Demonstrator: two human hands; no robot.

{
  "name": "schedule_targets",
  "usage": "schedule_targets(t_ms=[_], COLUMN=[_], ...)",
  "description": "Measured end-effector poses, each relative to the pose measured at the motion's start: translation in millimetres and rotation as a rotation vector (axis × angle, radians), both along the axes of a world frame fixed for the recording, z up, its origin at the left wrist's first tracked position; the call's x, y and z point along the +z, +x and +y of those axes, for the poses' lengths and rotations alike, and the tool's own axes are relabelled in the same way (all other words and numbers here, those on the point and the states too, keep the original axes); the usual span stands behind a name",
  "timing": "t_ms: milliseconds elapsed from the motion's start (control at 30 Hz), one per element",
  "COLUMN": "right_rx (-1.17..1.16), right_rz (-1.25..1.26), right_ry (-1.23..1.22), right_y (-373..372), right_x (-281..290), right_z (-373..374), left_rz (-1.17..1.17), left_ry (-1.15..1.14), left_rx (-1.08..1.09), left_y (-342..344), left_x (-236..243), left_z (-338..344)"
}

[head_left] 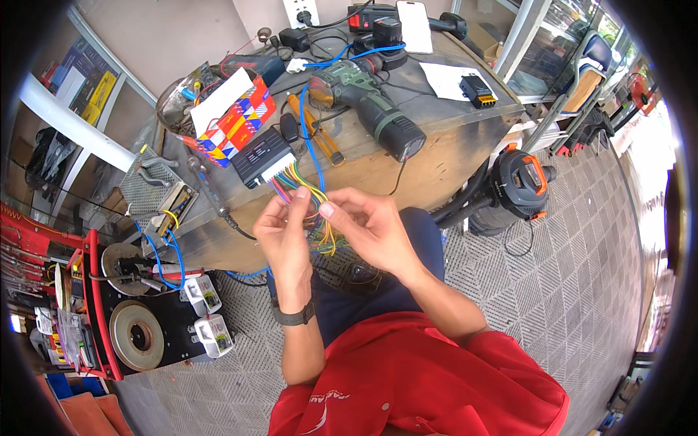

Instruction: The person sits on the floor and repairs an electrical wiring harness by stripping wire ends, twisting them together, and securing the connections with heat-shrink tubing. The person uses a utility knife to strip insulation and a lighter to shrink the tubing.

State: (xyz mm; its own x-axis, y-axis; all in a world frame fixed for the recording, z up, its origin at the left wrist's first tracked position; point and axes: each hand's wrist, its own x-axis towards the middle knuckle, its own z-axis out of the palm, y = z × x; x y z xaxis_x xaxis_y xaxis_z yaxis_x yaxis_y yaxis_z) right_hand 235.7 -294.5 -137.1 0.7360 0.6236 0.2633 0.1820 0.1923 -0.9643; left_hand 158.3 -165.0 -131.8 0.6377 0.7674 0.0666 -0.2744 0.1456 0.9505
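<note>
Hands [283, 236] [372, 231] hold coloured wires [295, 176] by the table's [443, 144] near edge.

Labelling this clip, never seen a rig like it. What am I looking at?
There is no machine here: these are a person's own bare hands. The one picture comes from a fisheye camera worn on the head, looking down, so straight edges bend toward the rim. The left hand and right hand pinch a bundle of coloured wires in their fingers. The wires run from a flat black box on the workbench. Also lying there are a green power tool, a phone and a small black module.
</note>
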Motion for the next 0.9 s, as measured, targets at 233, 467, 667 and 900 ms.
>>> schedule_targets(t_ms=[233, 467, 667, 900], right_rx=[0.015, 0.036, 0.065, -0.101], right_rz=[0.035, 0.135, 0.165, -0.102], right_ry=[-0.079, -0.043, 0.030, -0.032], right_y=[12, 5, 7, 8], right_x=[-5, -3, -6, 1], right_z=[6, 17, 14, 3], left_rz=[-0.015, -0.034, -0.071, -0.030], left_ry=[-0.080, 0.003, -0.059, -0.095], left_rx=[-0.108, -0.123, -0.142, -0.186], left_y=[-26, -23, -20, -17], left_x=[-5, -13, -4, -9], left_z=[4, 10, 11, 18])
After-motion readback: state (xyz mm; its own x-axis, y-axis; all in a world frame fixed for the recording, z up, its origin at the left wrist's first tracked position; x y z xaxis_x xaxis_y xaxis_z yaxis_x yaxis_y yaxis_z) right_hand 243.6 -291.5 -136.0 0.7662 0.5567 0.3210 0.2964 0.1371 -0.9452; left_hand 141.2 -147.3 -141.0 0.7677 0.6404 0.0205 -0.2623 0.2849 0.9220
